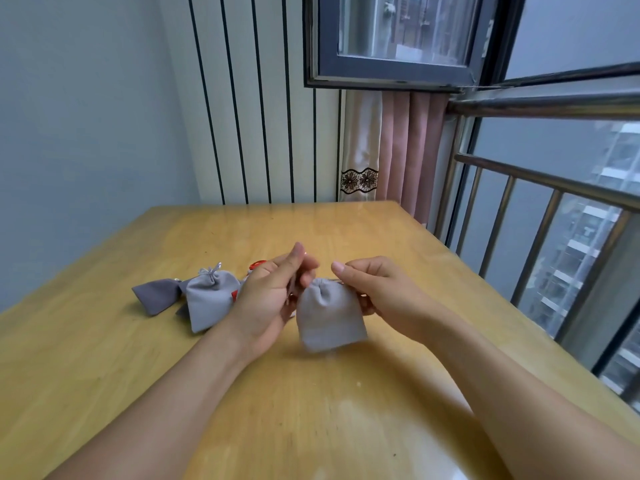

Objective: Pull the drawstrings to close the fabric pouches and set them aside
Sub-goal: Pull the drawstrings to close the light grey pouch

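Item in hand: one light grey pouch [329,315], held just above the wooden table [398,258], between the two hands and near the front middle of the tabletop. Its mouth is gathered tight, so the closing pull looks all but finished.

Left hand [273,292]: fingers curled at the pouch's left top corner, apparently pinching a drawstring (the cord itself is blurred on this side, and the grip is partly hidden).

Right hand [374,285]: fingers curled at the right top corner, pinching what appears to be the other cord end, a thin line that shows just beside the gathered neck.

Set aside, left of the hands: a second light grey pouch [209,299] lying on the table with its neck cinched and cord ends showing; touching it, a darker grey pouch [156,296] whose neck is hidden. Something red [257,264] peeks out behind the left hand; what it is cannot be told.

Standing: two pouches appear done. The held one is judged closed and wants only placing with the others. No open pouches are visible.
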Tool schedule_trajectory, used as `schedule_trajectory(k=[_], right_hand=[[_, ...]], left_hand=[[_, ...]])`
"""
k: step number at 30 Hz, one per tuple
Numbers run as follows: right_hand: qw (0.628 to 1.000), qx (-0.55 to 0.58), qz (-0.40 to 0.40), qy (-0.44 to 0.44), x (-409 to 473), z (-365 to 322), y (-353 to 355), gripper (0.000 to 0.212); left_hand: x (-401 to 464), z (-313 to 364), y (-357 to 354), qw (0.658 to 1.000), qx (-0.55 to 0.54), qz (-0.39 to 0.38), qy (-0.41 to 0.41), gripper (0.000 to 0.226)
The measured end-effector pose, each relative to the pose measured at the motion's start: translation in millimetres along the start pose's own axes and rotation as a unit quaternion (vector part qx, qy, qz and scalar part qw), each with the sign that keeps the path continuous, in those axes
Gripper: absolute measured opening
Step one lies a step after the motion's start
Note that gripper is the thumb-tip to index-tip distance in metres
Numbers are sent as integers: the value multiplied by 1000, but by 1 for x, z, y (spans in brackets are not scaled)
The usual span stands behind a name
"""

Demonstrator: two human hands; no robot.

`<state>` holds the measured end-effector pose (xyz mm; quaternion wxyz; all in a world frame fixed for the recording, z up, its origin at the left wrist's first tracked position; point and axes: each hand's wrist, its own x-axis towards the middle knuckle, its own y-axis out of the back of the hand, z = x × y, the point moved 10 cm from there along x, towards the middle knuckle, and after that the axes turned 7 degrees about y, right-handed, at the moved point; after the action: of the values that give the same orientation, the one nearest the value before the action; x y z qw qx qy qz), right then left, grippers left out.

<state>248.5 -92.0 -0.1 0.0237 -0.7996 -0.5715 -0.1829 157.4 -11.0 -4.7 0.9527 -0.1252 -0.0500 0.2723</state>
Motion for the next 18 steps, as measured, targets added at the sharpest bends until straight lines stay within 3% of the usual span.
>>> schedule_trajectory(k=[4, 8, 13, 18], right_hand=[[999, -6, -37, -3, -1, 1, -4, 33], [987, -155, -36, 16, 0, -3, 1, 30], [959, -278, 2, 54, 0, -10, 8, 33], [969, -240, -36, 46, -1, -8, -10, 30]], left_hand=[[-7, -1, -4, 997, 24, -70, -8, 33], [-4, 4, -1, 997, 57, -37, -25, 27], [-3, 4, 10, 995, 97, 23, -32, 38], [-2, 2, 17, 994, 87, 57, -31, 28]])
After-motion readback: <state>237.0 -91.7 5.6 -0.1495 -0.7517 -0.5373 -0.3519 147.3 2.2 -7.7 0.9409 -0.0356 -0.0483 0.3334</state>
